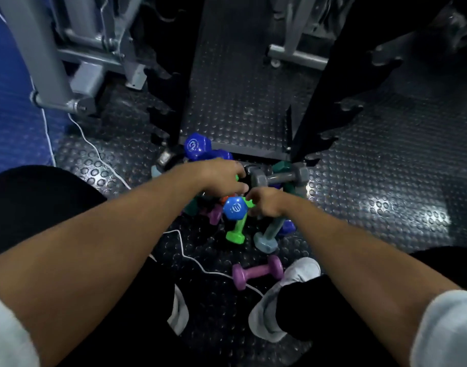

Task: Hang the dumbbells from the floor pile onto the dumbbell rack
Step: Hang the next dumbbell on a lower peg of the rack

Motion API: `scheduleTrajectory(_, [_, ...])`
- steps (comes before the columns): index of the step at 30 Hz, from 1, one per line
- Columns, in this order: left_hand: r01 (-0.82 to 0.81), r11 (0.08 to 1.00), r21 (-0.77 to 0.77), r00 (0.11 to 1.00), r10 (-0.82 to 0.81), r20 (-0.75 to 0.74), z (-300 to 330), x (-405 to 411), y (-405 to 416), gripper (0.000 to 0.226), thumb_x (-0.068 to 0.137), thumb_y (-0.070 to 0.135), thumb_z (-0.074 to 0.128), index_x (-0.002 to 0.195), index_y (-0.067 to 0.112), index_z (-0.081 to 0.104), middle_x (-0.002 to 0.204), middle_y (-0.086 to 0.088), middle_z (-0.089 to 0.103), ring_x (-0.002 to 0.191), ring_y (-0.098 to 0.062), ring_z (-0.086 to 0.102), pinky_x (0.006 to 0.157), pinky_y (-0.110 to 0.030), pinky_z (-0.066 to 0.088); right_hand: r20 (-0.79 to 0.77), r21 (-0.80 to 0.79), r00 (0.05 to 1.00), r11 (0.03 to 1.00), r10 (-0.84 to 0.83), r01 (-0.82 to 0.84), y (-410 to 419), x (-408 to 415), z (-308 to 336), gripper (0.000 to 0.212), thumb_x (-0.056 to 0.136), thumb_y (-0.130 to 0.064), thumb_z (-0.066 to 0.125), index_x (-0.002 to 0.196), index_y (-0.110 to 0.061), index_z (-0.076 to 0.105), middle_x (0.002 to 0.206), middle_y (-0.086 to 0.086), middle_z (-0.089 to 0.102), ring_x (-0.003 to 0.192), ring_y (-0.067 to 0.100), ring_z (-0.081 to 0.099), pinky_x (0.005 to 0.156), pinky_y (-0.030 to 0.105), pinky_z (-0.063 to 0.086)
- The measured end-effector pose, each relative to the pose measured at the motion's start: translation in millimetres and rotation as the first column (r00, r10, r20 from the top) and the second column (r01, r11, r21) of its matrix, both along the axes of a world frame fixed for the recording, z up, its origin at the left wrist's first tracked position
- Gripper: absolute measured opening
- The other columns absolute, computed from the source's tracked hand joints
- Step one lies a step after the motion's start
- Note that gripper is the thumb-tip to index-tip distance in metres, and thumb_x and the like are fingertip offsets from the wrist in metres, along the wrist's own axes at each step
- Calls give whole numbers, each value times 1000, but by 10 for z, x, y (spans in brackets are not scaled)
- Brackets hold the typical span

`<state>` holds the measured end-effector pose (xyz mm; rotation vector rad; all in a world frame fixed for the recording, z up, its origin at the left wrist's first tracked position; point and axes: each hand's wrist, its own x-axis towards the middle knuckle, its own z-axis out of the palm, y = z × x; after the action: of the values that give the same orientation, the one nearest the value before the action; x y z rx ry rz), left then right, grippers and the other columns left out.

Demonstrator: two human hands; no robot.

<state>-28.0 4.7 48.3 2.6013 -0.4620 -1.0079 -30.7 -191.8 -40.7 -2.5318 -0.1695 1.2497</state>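
On the studded black rubber floor [372, 160], at the centre of the view, lies the dumbbell pile [227, 207], a loose tangle of coloured weights at the foot of the dumbbell rack [314, 83], whose two dark uprights with notched hooks rise toward twelve o'clock. Both forearms reach in from six o'clock and meet over the heap. The left hand [221, 178] hovers palm down on top of the pile with its fingers spread toward three o'clock; whether it grips anything beneath I cannot tell, since the palm hides what lies under it. The right hand [266, 205] sits just at four o'clock of it, fingers curled down among the weights, and appears to hold a green dumbbell [237, 229] near its upper end, though the blur leaves that grip uncertain. A blue hex dumbbell head [235, 207] stands just at nine o'clock of the right hand, touching the green one. At twelve o'clock of the pile a larger blue dumbbell [198, 148] leans by the rack's left upright; at two o'clock a grey dumbbell [277, 177] lies across the heap. A pale blue-grey dumbbell [269, 237] slants out at five o'clock, and a purple dumbbell [256, 271] lies apart on the floor toward six o'clock, beside a grey shoe [280, 300]. A white cable [195, 260] snakes across the floor from ten o'clock toward the shoe. Grey machine frames [76, 49] stand at eleven o'clock.
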Motion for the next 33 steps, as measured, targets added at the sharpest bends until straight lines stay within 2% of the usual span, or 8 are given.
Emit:
scheduleTrajectory(6, [-205,975,-91,976,197,-88,-756,-38,-18,55,103,44,63,152,23,54,142,-8,64,124,-27,62,94,-28,46,22,-39,999,998,43,-42,14,206,-438,79,87,-33,84,153,-18,45,145,11,60,124,29,62,98,35,52])
scheduleTrajectory(9, [-198,978,-62,977,191,-94,-977,-40,-87,51,103,40,64,151,26,55,134,-7,68,115,-28,67,93,-30,52,-124,9,991,999,51,-50,-38,408,-481,93,86,-26,84,162,-25,30,143,8,58,104,25,64,89,37,56])
scheduleTrajectory(11, [-187,981,-46,977,180,-116,-1103,-34,-125,55,101,41,66,153,29,53,129,-7,70,106,-28,72,90,-32,57,-262,36,965,999,28,-19,-10,520,-509,94,88,-11,79,162,-33,25,120,8,62,80,23,61,73,37,56])
scheduleTrajectory(13, [-182,982,-44,975,175,-136,-1201,-21,-153,59,100,42,67,155,28,50,135,-9,68,110,-29,71,96,-37,58,-324,26,944,998,60,-55,50,582,-554,95,88,3,70,162,-38,26,118,13,63,79,25,60,74,38,56])
scheduleTrajectory(18, [-174,983,-55,978,166,-128,-1255,1,-173,65,101,39,67,159,23,44,144,-10,62,127,-31,61,106,-37,51,-154,-144,949,944,275,-297,182,623,-728,81,91,5,67,160,-23,35,141,19,57,104,33,71,82,40,61])
scheduleTrajectory(23, [-166,985,-50,980,158,-123,-1320,-33,-186,62,95,34,73,151,19,52,138,-9,65,121,-29,63,104,-38,52,-164,-223,911,885,379,-409,307,571,-764,85,93,-20,80,162,-19,31,148,13,58,127,33,64,94,36,51])
scheduleTrajectory(29, [-144,987,-65,984,135,-120,-1385,-56,-193,62,89,35,78,145,19,56,135,-7,63,121,-27,62,103,-33,49,14,-200,900,883,436,-425,260,473,-871,57,97,-18,69,149,-17,47,142,17,62,127,36,63,100,39,49])
scheduleTrajectory(33, [-150,986,-78,984,141,-112,-1365,-82,-204,60,91,38,76,144,20,56,135,-9,62,120,-29,62,103,-34,50,39,-202,849,837,527,-509,194,393,-755,70,82,-22,84,144,-22,52,133,12,65,117,35,68,96,41,54])
